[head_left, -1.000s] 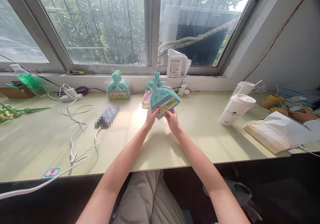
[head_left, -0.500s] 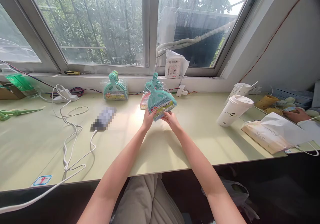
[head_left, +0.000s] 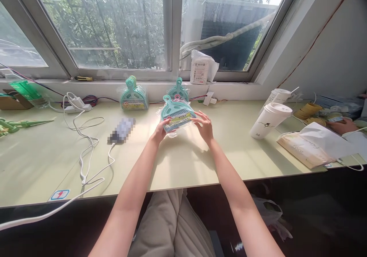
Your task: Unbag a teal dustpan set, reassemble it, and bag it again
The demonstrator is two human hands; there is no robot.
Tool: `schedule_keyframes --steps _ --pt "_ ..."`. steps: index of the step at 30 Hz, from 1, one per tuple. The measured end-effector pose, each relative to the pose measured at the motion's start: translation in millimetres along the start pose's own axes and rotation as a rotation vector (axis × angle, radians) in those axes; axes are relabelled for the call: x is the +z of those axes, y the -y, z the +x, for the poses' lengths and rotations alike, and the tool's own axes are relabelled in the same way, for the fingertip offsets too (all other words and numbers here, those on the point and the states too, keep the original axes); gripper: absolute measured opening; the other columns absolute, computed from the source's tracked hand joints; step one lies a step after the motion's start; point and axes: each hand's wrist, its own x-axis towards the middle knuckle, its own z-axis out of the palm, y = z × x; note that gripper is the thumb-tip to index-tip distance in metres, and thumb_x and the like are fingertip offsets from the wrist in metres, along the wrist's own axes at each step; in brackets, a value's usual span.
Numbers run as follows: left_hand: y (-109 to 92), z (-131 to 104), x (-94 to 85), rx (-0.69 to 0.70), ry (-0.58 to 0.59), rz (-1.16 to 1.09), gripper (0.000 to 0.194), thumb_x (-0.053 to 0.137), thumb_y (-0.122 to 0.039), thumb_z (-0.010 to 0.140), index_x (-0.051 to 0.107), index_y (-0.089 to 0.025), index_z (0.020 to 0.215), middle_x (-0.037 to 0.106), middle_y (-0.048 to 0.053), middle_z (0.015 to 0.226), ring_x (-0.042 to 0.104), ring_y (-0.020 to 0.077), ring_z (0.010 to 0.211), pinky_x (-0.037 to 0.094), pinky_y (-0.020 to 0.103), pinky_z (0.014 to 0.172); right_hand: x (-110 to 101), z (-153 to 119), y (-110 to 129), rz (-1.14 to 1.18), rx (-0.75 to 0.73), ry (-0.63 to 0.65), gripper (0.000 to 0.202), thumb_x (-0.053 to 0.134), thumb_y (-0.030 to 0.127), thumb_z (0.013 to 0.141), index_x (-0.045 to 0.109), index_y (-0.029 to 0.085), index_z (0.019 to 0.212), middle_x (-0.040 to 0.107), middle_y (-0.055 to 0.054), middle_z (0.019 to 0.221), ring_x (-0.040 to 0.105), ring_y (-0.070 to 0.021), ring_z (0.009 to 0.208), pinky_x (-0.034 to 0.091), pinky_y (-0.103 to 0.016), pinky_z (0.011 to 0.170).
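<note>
My left hand (head_left: 160, 130) is closed around the lower left edge of a teal mini dustpan-and-brush set (head_left: 178, 113) in clear plastic wrap, its printed label facing me. It is tilted and held just above the table, handle pointing up and left. At its right edge is my right hand (head_left: 204, 126), fingers spread and fingertips touching or very close to the wrap. Behind the held set stands another teal dustpan set (head_left: 179, 90), partly hidden. A row of several similar wrapped sets (head_left: 133, 94) stands to the left against the wall.
A phone (head_left: 122, 130) with a white cable (head_left: 86, 161) lies on the pale table (head_left: 183, 169). Two white cups (head_left: 271, 121) and a tissue pack (head_left: 308, 146) are on the right, near another person's hand (head_left: 342, 126). A power strip (head_left: 78, 108) sits at the back left.
The held dustpan set has shifted slightly left and its label has turned more level. My right hand has moved from its lower edge to its right side, the fingers spreading.
</note>
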Motion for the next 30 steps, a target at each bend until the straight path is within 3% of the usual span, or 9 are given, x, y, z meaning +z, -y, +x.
schedule_keyframes --steps 5,9,13,16,19,22,25,27,30 --pt "7 2 -3.6 -0.071 0.116 0.047 0.057 0.073 -0.028 0.071 0.055 -0.014 0.124 0.069 0.015 0.108 0.069 0.0307 0.095 0.056 0.048 0.089 5 1 -9 0.132 0.08 -0.092 0.008 0.069 0.034 0.08 0.074 0.031 0.075 0.073 -0.001 0.101 0.059 -0.0244 0.109 0.033 -0.047 0.109" --pt "6 -2 -2.6 -0.058 0.195 0.144 0.061 0.073 -0.028 0.075 0.05 -0.015 0.13 0.069 0.014 0.106 0.07 0.0243 0.08 0.058 0.047 0.083 3 -2 -10 0.139 0.151 -0.171 0.01 0.073 0.038 0.076 0.074 0.029 0.07 0.073 -0.001 0.086 0.06 -0.0227 0.092 0.036 -0.042 0.103" --pt "7 -4 2.1 -0.005 0.236 0.194 0.061 0.073 -0.03 0.075 0.049 -0.017 0.13 0.068 0.013 0.108 0.067 0.0195 0.074 0.061 0.04 0.072 -1 -1 -11 0.208 0.213 -0.239 0.014 0.075 0.04 0.073 0.072 0.027 0.07 0.071 -0.001 0.081 0.058 -0.0219 0.088 0.039 -0.04 0.1" --pt "6 -4 2.3 -0.002 0.258 0.211 0.061 0.074 -0.032 0.075 0.05 -0.017 0.129 0.068 0.014 0.11 0.067 0.0193 0.073 0.06 0.038 0.068 -2 1 -13 0.207 0.205 -0.232 0.017 0.077 0.041 0.071 0.07 0.025 0.069 0.069 -0.003 0.09 0.057 -0.0226 0.098 0.038 -0.041 0.102" --pt "4 -4 0.3 -0.018 0.305 0.284 0.06 0.074 -0.036 0.075 0.053 -0.016 0.127 0.068 0.015 0.106 0.066 0.0191 0.07 0.06 0.04 0.069 2 1 -16 0.244 0.207 -0.221 0.024 0.078 0.042 0.068 0.065 0.021 0.066 0.063 -0.006 0.112 0.054 -0.0229 0.112 0.039 -0.041 0.104" --pt "0 -7 -0.4 0.018 0.346 0.353 0.062 0.075 -0.039 0.073 0.053 -0.016 0.127 0.067 0.016 0.107 0.067 0.0195 0.072 0.06 0.038 0.066 11 -2 -21 0.34 0.289 -0.189 0.026 0.075 0.041 0.069 0.06 0.02 0.071 0.06 -0.008 0.122 0.056 -0.0211 0.112 0.045 -0.038 0.099" --pt "-3 -9 0.6 0.056 0.346 0.408 0.066 0.076 -0.042 0.073 0.05 -0.02 0.13 0.064 0.016 0.119 0.067 0.0197 0.077 0.06 0.035 0.061 18 -3 -25 0.423 0.465 -0.184 0.041 0.077 0.037 0.065 0.06 0.022 0.099 0.062 -0.008 0.122 0.061 -0.0185 0.1 0.05 -0.037 0.092" --pt "-3 -10 2.2 0.054 0.341 0.464 0.07 0.075 -0.043 0.073 0.047 -0.021 0.133 0.062 0.015 0.124 0.067 0.0194 0.078 0.06 0.032 0.059 19 -3 -26 0.528 0.583 -0.103 0.057 0.079 0.036 0.062 0.057 0.022 0.113 0.066 -0.007 0.116 0.064 -0.019 0.092 0.054 -0.037 0.085" --pt "-2 -10 6.7 0.115 0.233 0.559 0.081 0.072 -0.047 0.076 0.034 -0.026 0.144 0.062 0.015 0.124 0.067 0.0186 0.077 0.059 0.03 0.056 16 0 -26 0.672 0.672 0.048 0.05 0.08 0.034 0.059 0.064 0.018 0.103 0.071 -0.006 0.097 0.067 -0.0221 0.087 0.057 -0.037 0.078"
